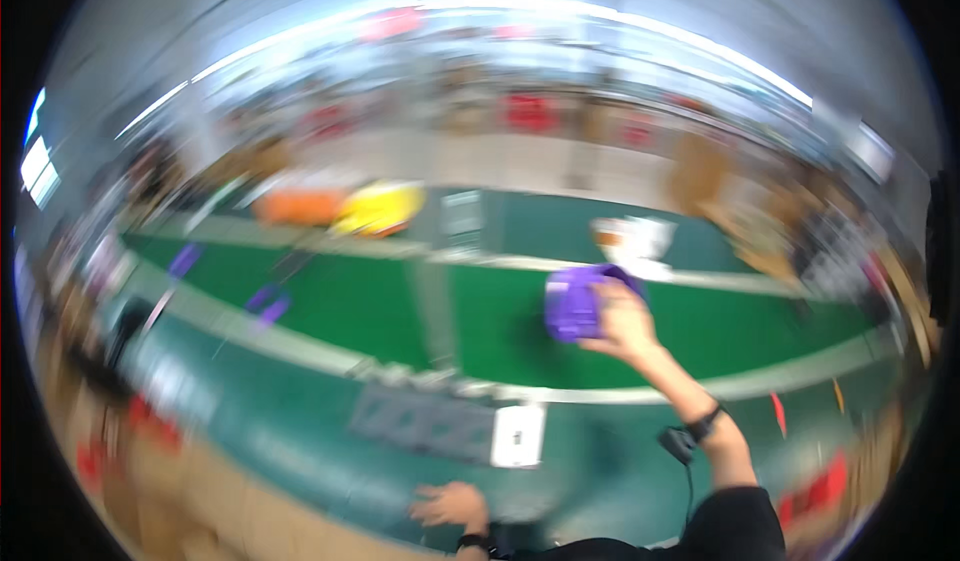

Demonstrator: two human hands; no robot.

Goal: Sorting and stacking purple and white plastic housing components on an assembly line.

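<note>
Purple bin near white holder.

- You face a green belt with pale rails.
- Left of the white card, small purple pieces lie on it.
- Far beyond the card sit orange and yellow heaps, blurred.

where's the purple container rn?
Head view, right of centre: the purple container is held up in the right hand over the green belt, below a white object.

Blurred hall; green belt, grey rails, ceiling light strip.
</note>
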